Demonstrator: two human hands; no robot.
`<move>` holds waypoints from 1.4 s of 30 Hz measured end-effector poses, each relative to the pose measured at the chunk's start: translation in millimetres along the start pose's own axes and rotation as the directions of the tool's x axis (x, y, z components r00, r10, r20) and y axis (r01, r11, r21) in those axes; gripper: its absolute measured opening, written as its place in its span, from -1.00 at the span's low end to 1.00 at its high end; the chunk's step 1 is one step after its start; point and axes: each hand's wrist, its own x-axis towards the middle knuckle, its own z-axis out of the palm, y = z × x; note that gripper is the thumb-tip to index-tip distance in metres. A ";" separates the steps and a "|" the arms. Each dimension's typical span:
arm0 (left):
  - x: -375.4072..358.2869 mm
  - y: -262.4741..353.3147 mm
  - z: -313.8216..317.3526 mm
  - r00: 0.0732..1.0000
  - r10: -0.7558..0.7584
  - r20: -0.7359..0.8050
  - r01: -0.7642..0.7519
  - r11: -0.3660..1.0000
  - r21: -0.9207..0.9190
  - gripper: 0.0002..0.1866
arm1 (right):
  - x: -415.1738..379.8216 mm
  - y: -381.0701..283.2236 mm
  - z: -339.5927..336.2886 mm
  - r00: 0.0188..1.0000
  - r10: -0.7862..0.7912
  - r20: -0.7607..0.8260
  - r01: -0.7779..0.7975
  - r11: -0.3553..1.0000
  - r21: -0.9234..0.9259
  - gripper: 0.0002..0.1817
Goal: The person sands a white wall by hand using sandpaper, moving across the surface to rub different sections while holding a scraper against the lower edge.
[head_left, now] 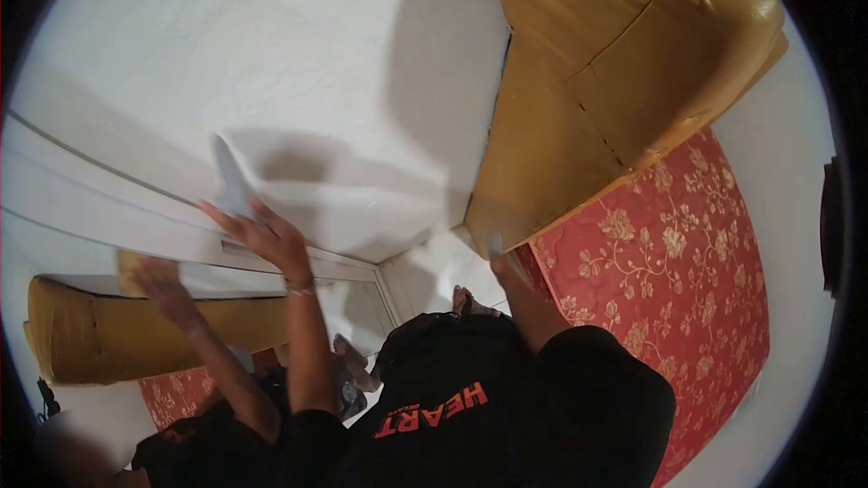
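My left hand [271,239] is raised at the white frame along the wall. It presses a thin, pale grey-white piece, apparently a cloth [232,176], under its partly spread fingers. In the mirror below the frame, a reflected hand [165,291] shows with a yellowish piece [136,271] at its fingers. Farther right, my right hand [506,269] is low beside the bed's mustard headboard. Its fingers look closed around something with a pale grey tip [495,244]; blur and size hide what it is.
A mustard padded headboard [579,81] leans in from the upper right. Next to it lies a red mattress [669,262] with gold flowers. The white wall [226,45] fills the upper left, and the white frame [117,172] crosses below it. White tiles [443,267] cover the floor.
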 end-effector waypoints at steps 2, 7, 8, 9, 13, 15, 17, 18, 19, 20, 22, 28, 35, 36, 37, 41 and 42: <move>62.9 0.8 6.8 0.916 0.400 -0.024 -0.377 0.881 0.287 -0.53 | 66.8 -123.3 24.3 0.998 0.044 -0.055 -0.003 0.806 0.592 -0.49; 130.8 1.4 57.8 0.879 0.458 0.132 -0.472 0.797 0.377 -0.42 | -39.8 -504.3 33.7 0.612 -0.300 -0.732 0.645 0.725 0.242 -0.45; 130.5 -3.3 65.3 0.878 0.462 0.129 -0.475 0.800 0.366 -0.42 | -72.8 -535.1 26.3 0.564 -0.407 -0.719 0.703 0.693 0.158 -0.47; 127.4 -8.5 69.7 0.879 0.472 0.067 -0.457 0.794 0.401 -0.43 | -80.1 -543.6 25.4 0.447 -0.587 -0.675 0.793 0.609 -0.006 -0.45; 118.1 -22.5 78.5 0.871 0.490 -0.031 -0.424 0.781 0.459 -0.48 | -55.2 -498.3 15.5 0.387 -0.817 -0.428 0.712 0.559 -0.424 -0.35; 120.0 -25.1 79.8 0.873 0.487 -0.037 -0.414 0.778 0.473 -0.49 | -20.1 -443.1 35.6 0.604 -0.491 -0.627 0.705 0.696 0.135 -0.49; 117.0 -26.4 79.6 0.882 0.470 -0.041 -0.394 0.781 0.485 -0.50 | 1.0 -411.7 56.7 0.745 -0.152 -0.649 0.602 0.573 0.557 -0.48; 117.5 -25.3 78.8 0.876 0.480 -0.049 -0.403 0.784 0.472 -0.50 | -3.3 -413.6 55.7 0.762 -0.150 -0.630 0.586 0.576 0.570 -0.50; 119.2 -24.5 79.5 0.868 0.493 -0.061 -0.414 0.786 0.459 -0.51 | -5.4 -419.2 54.2 0.777 -0.151 -0.611 0.572 0.574 0.586 -0.51; 122.2 -24.7 80.9 0.866 0.494 -0.072 -0.409 0.786 0.464 -0.51 | -10.7 -433.6 52.2 0.792 -0.152 -0.591 0.560 0.567 0.605 -0.51; 119.9 -25.6 80.0 0.867 0.494 -0.064 -0.415 0.787 0.456 -0.52 | -39.7 -486.2 37.6 0.778 -0.221 -0.588 0.596 0.555 0.580 -0.50; 118.4 -25.9 80.9 0.871 0.483 -0.084 -0.395 0.793 0.464 -0.51 | -97.6 -634.0 -26.4 -0.070 -0.834 -0.547 0.824 0.261 -0.503 -0.39; 117.3 -29.5 81.5 0.857 0.506 -0.099 -0.411 0.787 0.460 -0.51 | -45.7 -582.6 -27.3 0.017 -0.659 -0.752 0.980 0.160 -0.118 -0.42; 117.6 -29.8 82.2 0.850 0.515 -0.107 -0.416 0.783 0.462 -0.51 | -27.4 -549.1 -12.3 0.218 -0.562 -0.798 0.953 0.300 0.049 -0.43; 119.3 -29.3 82.7 0.843 0.524 -0.120 -0.419 0.780 0.465 -0.51 | -15.6 -511.2 1.8 0.404 -0.438 -0.803 0.884 0.414 0.219 -0.45; 117.6 -29.3 80.8 0.844 0.528 -0.099 -0.422 0.766 0.484 -0.51 | 4.2 -443.9 16.9 0.868 0.205 -0.453 0.344 0.410 0.845 -0.41; 119.1 -30.3 81.7 0.827 0.550 -0.116 -0.441 0.763 0.473 -0.52 | 0.8 -459.7 10.9 0.869 0.091 -0.487 0.402 0.447 0.799 -0.36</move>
